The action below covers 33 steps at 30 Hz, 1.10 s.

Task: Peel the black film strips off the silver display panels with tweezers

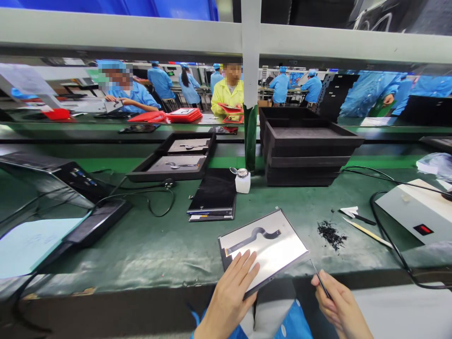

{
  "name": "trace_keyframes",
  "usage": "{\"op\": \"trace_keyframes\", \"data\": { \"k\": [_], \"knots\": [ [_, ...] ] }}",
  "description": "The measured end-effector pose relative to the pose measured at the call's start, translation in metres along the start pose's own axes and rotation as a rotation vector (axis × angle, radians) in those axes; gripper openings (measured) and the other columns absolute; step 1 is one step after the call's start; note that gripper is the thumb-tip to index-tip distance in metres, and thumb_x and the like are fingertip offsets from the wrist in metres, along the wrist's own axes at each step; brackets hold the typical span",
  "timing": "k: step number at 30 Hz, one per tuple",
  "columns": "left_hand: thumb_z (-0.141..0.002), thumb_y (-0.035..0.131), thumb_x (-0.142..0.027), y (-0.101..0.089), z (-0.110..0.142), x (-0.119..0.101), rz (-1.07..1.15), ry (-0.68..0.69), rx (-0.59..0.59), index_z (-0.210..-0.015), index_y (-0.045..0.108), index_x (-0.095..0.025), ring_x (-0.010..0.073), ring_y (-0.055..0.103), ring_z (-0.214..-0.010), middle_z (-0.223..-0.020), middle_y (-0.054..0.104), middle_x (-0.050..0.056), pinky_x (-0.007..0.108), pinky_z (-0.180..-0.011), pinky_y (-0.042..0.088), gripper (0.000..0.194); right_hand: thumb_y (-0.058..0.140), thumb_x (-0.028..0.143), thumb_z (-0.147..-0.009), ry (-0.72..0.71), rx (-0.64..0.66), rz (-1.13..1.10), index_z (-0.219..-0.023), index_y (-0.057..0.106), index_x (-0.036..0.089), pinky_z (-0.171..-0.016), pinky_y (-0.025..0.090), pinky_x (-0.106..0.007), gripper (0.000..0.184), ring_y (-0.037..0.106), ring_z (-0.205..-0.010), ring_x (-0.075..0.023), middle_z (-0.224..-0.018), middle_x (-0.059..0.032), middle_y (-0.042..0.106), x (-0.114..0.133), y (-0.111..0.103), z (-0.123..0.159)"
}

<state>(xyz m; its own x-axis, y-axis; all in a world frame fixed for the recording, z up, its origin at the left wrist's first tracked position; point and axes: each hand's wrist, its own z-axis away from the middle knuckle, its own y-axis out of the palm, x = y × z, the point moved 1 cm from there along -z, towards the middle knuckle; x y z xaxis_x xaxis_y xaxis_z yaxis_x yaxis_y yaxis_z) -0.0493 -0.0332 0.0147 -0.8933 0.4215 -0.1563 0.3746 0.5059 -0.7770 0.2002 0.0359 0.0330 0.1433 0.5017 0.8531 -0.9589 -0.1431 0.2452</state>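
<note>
A display panel (pixel 282 252) with a silvery back lies tilted over the bench's front edge. Its black ribbon cable (pixel 259 234) curves across that back. My left hand (pixel 233 292) grips the near left edge, fingers laid over the top and thumb by the lower side. In my right hand (pixel 335 299) are thin dark tweezers (pixel 322 285), pinched between thumb and fingers, their tip close to the panel's right corner. To the right of the panel lies a small heap of black scraps (pixel 332 234).
Stacked dark panels (pixel 213 193) and a white pump bottle (pixel 243 181) stand behind. Further back are a black tray (pixel 141 175) with panels and stacked black trays (pixel 303 160). A yellow-handled tool (pixel 369 233), a cable and a white box (pixel 416 207) sit right. Co-workers sit beyond.
</note>
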Motion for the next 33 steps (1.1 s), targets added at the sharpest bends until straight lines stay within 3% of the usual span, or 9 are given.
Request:
{"op": "trace_keyframes", "data": {
  "k": [5, 15, 33],
  "knots": [
    [-0.096, 0.048, -0.009, 0.000, 0.000, 0.000, 0.003, 0.001, 0.002, -0.134, 0.057, -0.008, 0.0298, 0.050, -0.136, -0.138, 0.061, 0.016, 0.050, -0.106, 0.051, 0.039, 0.073, 0.078, -0.066, -0.009, -0.010, -0.008, -0.075, 0.066, 0.014, -0.037, 0.008, -0.013, 0.065, 0.008, -0.041, 0.0004, -0.047, 0.0140, 0.023, 0.000, 0.000, -0.002],
    [-0.096, 0.048, -0.008, 0.000, 0.000, 0.000, 0.003, 0.001, -0.005, -0.134, 0.057, -0.008, 0.0290, 0.048, -0.138, -0.139, 0.060, 0.016, 0.049, -0.108, 0.048, 0.039, 0.073, 0.073, -0.072, -0.037, -0.021, -0.020, -0.077, 0.068, 0.013, -0.040, 0.007, -0.015, 0.060, 0.011, -0.043, -0.0003, -0.049, 0.0127, 0.026, 0.006, 0.000, 0.001],
    [-0.094, 0.050, -0.008, 0.000, 0.001, 0.000, 0.014, 0.001, -0.006, -0.135, 0.055, -0.008, 0.0286, 0.046, -0.139, -0.139, 0.060, 0.016, 0.049, -0.109, 0.047, 0.042, 0.073, 0.074, -0.071, -0.022, -0.006, -0.010, -0.076, 0.061, 0.016, -0.039, 0.009, -0.017, 0.059, 0.012, -0.042, -0.0014, -0.047, 0.0132, 0.027, 0.008, -0.010, -0.003]
  ]
}}
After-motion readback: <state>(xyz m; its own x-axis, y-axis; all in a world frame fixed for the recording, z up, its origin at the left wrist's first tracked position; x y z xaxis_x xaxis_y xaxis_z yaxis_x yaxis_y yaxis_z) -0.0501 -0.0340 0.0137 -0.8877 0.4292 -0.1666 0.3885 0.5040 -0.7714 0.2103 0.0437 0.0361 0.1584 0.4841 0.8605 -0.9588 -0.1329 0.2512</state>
